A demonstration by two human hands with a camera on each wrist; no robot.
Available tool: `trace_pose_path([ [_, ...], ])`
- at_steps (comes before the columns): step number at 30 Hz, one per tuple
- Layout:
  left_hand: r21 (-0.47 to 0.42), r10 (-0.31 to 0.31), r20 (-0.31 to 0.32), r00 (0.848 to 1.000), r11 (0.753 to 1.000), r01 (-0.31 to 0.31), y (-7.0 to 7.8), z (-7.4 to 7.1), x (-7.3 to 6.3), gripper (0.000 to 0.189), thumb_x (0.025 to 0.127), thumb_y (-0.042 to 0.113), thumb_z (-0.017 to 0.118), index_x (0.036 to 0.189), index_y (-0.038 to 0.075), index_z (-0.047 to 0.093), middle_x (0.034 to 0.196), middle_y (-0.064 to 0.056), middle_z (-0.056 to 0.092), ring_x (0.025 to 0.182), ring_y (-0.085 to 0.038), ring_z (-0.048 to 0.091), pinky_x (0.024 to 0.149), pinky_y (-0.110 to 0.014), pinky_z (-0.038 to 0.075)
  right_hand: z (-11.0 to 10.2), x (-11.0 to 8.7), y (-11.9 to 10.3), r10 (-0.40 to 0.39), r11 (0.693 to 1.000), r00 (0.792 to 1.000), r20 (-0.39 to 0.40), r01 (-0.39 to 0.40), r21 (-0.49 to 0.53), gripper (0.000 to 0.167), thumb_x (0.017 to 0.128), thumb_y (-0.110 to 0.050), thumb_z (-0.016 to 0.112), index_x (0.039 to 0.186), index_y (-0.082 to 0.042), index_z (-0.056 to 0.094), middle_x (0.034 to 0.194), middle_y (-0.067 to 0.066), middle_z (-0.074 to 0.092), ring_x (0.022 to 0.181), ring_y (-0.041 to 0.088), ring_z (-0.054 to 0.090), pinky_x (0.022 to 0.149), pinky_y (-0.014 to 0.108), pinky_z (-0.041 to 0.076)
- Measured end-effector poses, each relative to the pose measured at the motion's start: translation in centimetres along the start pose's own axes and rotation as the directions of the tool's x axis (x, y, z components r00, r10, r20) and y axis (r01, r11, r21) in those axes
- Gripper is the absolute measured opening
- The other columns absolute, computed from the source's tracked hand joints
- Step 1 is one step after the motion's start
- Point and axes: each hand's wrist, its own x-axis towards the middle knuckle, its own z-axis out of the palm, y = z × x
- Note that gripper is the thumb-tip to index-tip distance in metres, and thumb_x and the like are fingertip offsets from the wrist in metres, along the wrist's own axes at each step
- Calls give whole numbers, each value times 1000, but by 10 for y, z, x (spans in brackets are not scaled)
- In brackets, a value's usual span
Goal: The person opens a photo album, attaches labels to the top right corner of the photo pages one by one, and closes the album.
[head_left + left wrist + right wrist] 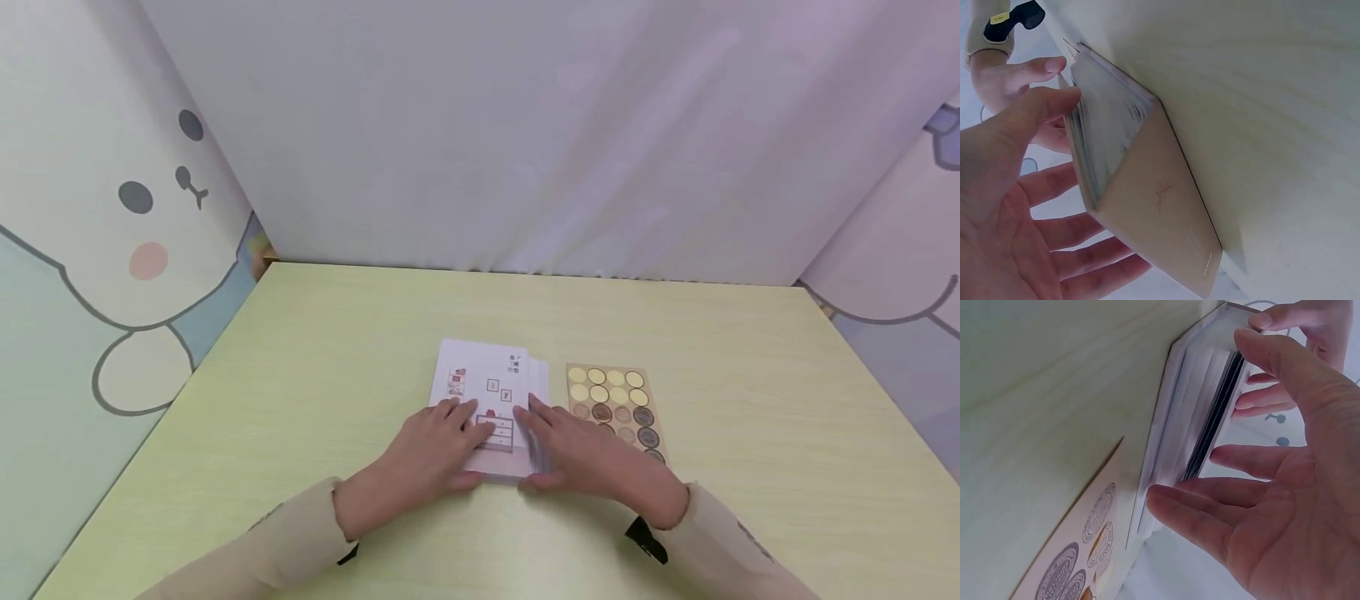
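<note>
A thick hardcover book (480,358) lies on the table, its pale cover printed with a small chest of drawers and pictures. My left hand (431,454) rests on the cover's left part, fingers spread, thumb at the near edge. From the right, my right hand (585,450) touches the cover and the book's open side, its thumb also by the near edge. In the left wrist view the book's spine (1160,200) is plain with a small red mark. Page edges (1188,412) and a dark band show in the right wrist view, with fingertips (1163,497) against that side.
To the right of the book lies a brown sheet of round seal stickers (607,375), partly behind my right hand. The pale wooden table (337,333) meets a white curtain (480,150) at its far edge. Panels with cartoon animals (142,275) stand at both sides.
</note>
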Motion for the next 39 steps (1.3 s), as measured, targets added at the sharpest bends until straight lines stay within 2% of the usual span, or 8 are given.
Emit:
trace_pose_path([
  [10, -50, -9, -54, 999, 999, 6, -4, 2, -4, 52, 77, 52, 67, 118, 20, 60, 123, -10, 59, 107, -28, 58, 75, -37, 55, -2, -2, 7, -33, 998, 999, -40, 35, 44, 97, 72, -53, 72, 140, 4, 34, 142, 20, 41, 125, 33, 47, 100, 42, 43],
  [13, -74, -16, -71, 997, 997, 11, -5, 2, -6, 52, 77, 51, 67, 118, 20, 61, 123, -9, 60, 106, -27, 58, 75, -36, 55, -2, -2, 10, -16, 997, 999, -40, 19, 79, 99, 72, -52, 73, 140, 6, 32, 142, 20, 41, 127, 34, 45, 102, 43, 40],
  [17, -99, -24, -110, 994, 995, 14, -6, 3, -9, 49, 78, 49, 67, 116, 19, 63, 120, -7, 61, 100, -24, 60, 69, -33, 56, -3, -1, 11, 13, 998, 1000, -26, -11, 68, 93, 75, -49, 72, 140, 6, 34, 142, 20, 41, 126, 35, 45, 101, 45, 41],
  [22, -113, -24, -166, 986, 994, 5, -8, 2, -14, 46, 79, 46, 67, 115, 19, 63, 117, -3, 62, 93, -18, 60, 58, -27, 53, -1, 4, 11, 3, 1000, 1000, 3, -3, 30, 80, 78, -47, 69, 135, 3, 44, 143, 20, 41, 126, 36, 45, 98, 46, 43],
  [27, -169, -44, -245, 969, 986, 2, -8, 0, -20, 45, 79, 40, 69, 118, 18, 63, 115, 0, 63, 93, -16, 61, 55, -25, 52, 1, 7, 11, -8, 1000, 1000, 15, 8, 11, 77, 77, -48, 69, 131, 2, 47, 142, 22, 40, 126, 37, 45, 97, 45, 44],
  [32, -244, -84, -327, 941, 970, 2, -9, -2, -24, 50, 76, 33, 72, 121, 17, 59, 113, 1, 64, 96, -14, 63, 59, -26, 54, 1, 8, 8, 37, 998, 999, 5, -37, 56, 85, 76, -48, 71, 137, 1, 39, 142, 21, 40, 124, 36, 47, 97, 46, 44],
  [36, -277, -100, -387, 917, 961, -12, -11, -5, -28, 56, 75, 28, 74, 126, 16, 54, 112, 1, 63, 98, -14, 63, 64, -26, 55, -2, 10, 5, 80, 990, 997, 22, -82, 119, 90, 75, -45, 73, 144, -8, 29, 144, 20, 38, 125, 37, 45, 98, 49, 44],
  [39, -291, -111, -411, 905, 957, -15, -13, -9, -32, 61, 74, 25, 74, 130, 17, 51, 113, 1, 62, 100, -13, 62, 66, -26, 55, -5, 12, 4, 85, 987, 995, 56, -92, 132, 84, 77, -44, 71, 145, -15, 32, 145, 23, 34, 127, 40, 42, 97, 53, 42],
])
